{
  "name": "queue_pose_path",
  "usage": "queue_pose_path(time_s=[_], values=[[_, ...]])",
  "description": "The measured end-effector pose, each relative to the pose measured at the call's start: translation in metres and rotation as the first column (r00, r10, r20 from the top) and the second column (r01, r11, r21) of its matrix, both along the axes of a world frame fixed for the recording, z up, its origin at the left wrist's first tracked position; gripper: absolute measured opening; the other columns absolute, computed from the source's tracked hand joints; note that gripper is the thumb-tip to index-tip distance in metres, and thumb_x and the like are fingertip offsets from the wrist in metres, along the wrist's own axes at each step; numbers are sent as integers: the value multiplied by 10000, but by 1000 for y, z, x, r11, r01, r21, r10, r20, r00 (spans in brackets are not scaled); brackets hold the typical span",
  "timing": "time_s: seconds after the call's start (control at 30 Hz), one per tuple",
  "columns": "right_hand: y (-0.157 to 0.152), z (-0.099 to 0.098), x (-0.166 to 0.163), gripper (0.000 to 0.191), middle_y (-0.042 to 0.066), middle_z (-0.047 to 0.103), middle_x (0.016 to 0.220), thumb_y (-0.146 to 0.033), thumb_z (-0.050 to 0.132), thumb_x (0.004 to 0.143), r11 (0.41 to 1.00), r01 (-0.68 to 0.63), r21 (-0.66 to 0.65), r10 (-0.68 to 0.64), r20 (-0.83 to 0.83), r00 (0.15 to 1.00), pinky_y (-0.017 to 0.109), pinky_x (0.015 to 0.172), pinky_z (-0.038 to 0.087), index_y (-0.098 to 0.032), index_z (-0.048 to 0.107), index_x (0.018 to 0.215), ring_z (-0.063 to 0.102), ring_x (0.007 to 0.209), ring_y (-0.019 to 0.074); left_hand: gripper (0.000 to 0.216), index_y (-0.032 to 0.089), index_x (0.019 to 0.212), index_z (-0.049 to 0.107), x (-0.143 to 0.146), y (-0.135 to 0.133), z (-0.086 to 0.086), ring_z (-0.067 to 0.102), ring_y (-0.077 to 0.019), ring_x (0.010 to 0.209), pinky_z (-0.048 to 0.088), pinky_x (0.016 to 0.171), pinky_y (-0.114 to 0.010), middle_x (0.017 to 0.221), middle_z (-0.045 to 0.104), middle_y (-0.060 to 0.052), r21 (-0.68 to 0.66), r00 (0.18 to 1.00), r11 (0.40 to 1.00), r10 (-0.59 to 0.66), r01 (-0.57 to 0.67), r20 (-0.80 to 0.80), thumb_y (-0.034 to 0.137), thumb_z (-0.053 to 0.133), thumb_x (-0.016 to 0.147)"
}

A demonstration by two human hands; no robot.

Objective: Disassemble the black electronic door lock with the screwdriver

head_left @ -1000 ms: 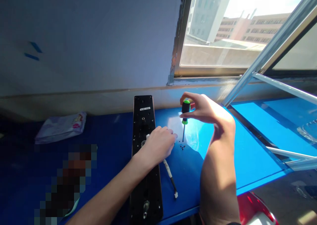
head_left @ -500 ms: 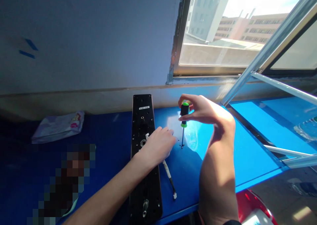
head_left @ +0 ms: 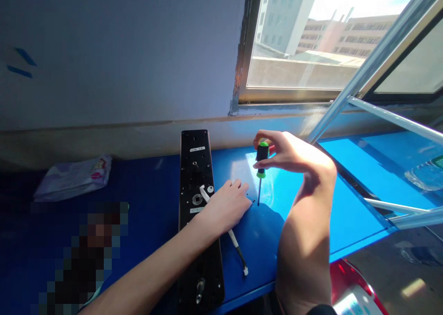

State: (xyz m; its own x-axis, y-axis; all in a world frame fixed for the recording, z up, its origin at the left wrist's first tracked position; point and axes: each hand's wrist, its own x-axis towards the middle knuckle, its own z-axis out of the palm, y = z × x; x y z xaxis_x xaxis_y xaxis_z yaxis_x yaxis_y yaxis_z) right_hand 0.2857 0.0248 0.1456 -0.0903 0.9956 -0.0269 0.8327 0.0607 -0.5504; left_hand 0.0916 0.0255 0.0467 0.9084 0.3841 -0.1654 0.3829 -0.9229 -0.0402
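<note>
A long black lock panel (head_left: 196,176) lies lengthwise on the blue table (head_left: 311,204). My left hand (head_left: 226,206) rests on the table just right of the panel, fingers curled and pressed down near several tiny dark screws (head_left: 254,201). My right hand (head_left: 294,153) pinches the top of a black-and-green screwdriver (head_left: 261,165), held upright with its tip down on the table by the screws. A white cable (head_left: 237,245) runs from the panel under my left hand toward the table's front edge.
A plastic bag (head_left: 74,176) lies at the back left by the wall. A blurred patch (head_left: 90,255) covers part of the table's front left. An open window frame (head_left: 380,116) juts over the right side. A red object (head_left: 349,287) sits below the table's edge.
The screwdriver has shifted slightly right with its tip still at the screws. My left hand has slid a little toward me and to the right, uncovering more of the panel.
</note>
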Motion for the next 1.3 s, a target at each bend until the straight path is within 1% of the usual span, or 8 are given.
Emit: queue_pose_path(time_s=[0.4, 0.57, 0.67, 0.77, 0.87, 0.97, 1.07, 1.3], values=[[5, -4, -4, 281, -28, 706, 805, -257, 848, 759, 1000, -25, 5, 25, -13, 1000, 279, 624, 465, -241, 617, 918, 634, 747, 168, 220, 166, 1044, 791, -1, -2, 4, 625, -333, 1133, 494, 848, -419, 1181, 680, -141, -10, 1000, 1000, 23, -23, 14, 61, 618, 959], [-4, 2, -2, 313, -13, 726, 864, -261, 845, 753, 993, -31, 117, 37, -50, 998, 306, 713, 518, -237, 615, 964, 669, 824, 194, 146, 149, 1058, 784, -3, -2, 7, 635, -330, 1099, 518, 849, -435, 1157, 690, -137, -6, 993, 999, 47, -47, 108, 188, 662, 987], [-12, 8, -4, 363, -8, 724, 873, -376, 846, 782, 966, -30, 258, 53, -84, 995, 333, 717, 541, -239, 632, 1041, 668, 804, 204, 191, 148, 1083, 773, -14, -3, 12, 633, -341, 1126, 551, 899, -470, 1192, 690, -133, -7, 968, 998, 68, -68, 240, 287, 745, 956], [-21, 14, -10, 415, -3, 731, 868, -465, 854, 798, 929, -24, 370, 88, -157, 984, 356, 684, 579, -245, 634, 1072, 685, 738, 203, 258, 154, 1137, 762, -36, -3, 13, 632, -337, 1153, 576, 937, -493, 1222, 680, -136, 12, 880, 997, 63, -78, 470, 283, 798, 917], [-27, 19, -19, 397, 13, 749, 951, -417, 867, 811, 895, -32, 444, 164, -261, 951, 384, 759, 642, -250, 633, 1085, 745, 797, 214, 329, 160, 1195, 750, -62, -4, 7, 640, -311, 1143, 595, 937, -469, 1197, 683, -132, 10, 704, 995, 65, -103, 707, 262, 828, 892], [-27, 20, -28, 390, 10, 743, 967, -397, 871, 813, 851, -27, 525, 237, -337, 911, 376, 725, 670, -265, 633, 1093, 770, 849, 226, 308, 169, 1176, 754, -81, -8, -6, 656, -269, 1088, 608, 913, -410, 1146, 693, -113, 5, 520, 988, 77, -153, 851, 239, 834, 887], [-24, 20, -39, 397, 3, 737, 952, -357, 887, 806, 824, -27, 566, 290, -381, 878, 361, 684, 680, -274, 631, 1098, 767, 842, 220, 280, 177, 1154, 749, -91, -12, -20, 669, -243, 1061, 612, 908, -383, 1118, 701, -91, 24, 397, 976, 65, -216, 916, 198, 832, 887], [-16, 18, -64, 414, -10, 728, 943, -344, 908, 783, 808, -35, 588, 333, -407, 850, 374, 668, 680, -282, 618, 1073, 763, 849, 220, 244, 208, 1155, 738, -97, -16, -37, 668, -210, 1026, 615, 891, -364, 1089, 697, -57, -20, 258, 947, 108, -321, 960, 179, 801, 921]])
